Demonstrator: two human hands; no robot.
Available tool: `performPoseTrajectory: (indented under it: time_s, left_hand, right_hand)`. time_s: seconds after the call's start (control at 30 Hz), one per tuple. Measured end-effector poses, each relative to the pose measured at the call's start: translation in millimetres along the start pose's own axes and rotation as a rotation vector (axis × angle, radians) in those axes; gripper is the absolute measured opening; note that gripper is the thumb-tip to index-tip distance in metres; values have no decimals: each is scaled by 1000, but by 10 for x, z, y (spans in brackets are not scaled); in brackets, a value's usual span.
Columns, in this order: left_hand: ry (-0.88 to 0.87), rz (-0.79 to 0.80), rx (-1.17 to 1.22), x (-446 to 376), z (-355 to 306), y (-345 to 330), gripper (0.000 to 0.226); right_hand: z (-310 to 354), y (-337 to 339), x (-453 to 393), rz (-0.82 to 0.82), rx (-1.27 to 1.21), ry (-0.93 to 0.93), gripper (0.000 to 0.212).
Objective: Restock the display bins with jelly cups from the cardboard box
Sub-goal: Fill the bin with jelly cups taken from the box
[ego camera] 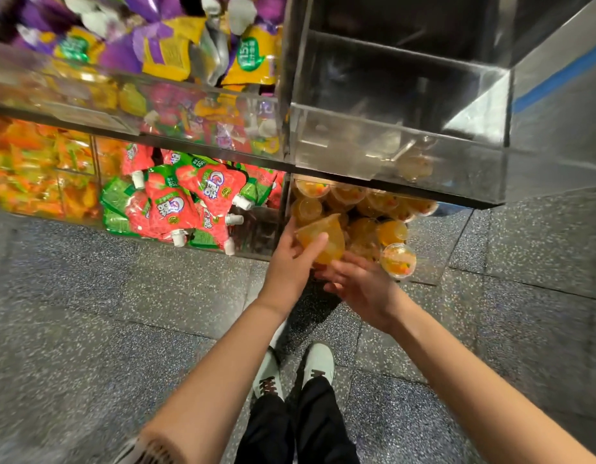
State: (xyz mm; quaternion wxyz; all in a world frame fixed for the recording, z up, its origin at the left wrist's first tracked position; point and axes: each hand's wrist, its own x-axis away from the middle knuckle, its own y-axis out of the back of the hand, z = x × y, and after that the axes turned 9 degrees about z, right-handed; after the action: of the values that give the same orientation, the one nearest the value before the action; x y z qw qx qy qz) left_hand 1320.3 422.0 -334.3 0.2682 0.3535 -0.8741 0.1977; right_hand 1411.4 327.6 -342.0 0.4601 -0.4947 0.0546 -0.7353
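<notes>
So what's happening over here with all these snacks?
A person is standing at a snack display, filling the low clear bin with orange jelly cups. The left hand holds one jelly cup at the bin's front, while the right hand is open just below it. The bin already holds a heap of cups. The bin beside it holds red pouches.
</notes>
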Motion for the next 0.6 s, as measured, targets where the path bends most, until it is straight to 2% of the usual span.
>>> performPoseTrajectory:
  time_s: [0.1,0.23,0.33,0.4,0.47,0.57,0.6]
  left_hand:
    - [53,-4,-9,-36,24,-55,37]
    - [62,-157,67,-122,127,4,27]
    - [54,-207,65,-150,153,51,26]
    - [41,-214,65,-167,162,85,30]
    - [22,-216,67,-172,180,123,31]
    - [-2,-230,84,-169,198,179,28]
    - [-5,-245,78,-171,210,198,28]
  right_hand:
    - [85,162,-41,-172,-89,-48,14]
    - [216,381,-223,-346,-177,-156,27]
    - [264,497,-513,-457,-216,-211,40]
    - [285,503,-689,-513,-239,-244,32]
    - [312,479,-802,-518,-290,-212,21]
    - [358,433,-855,-413,-413,-95,2]
    - [357,439,-852,-381,-383,-105,4]
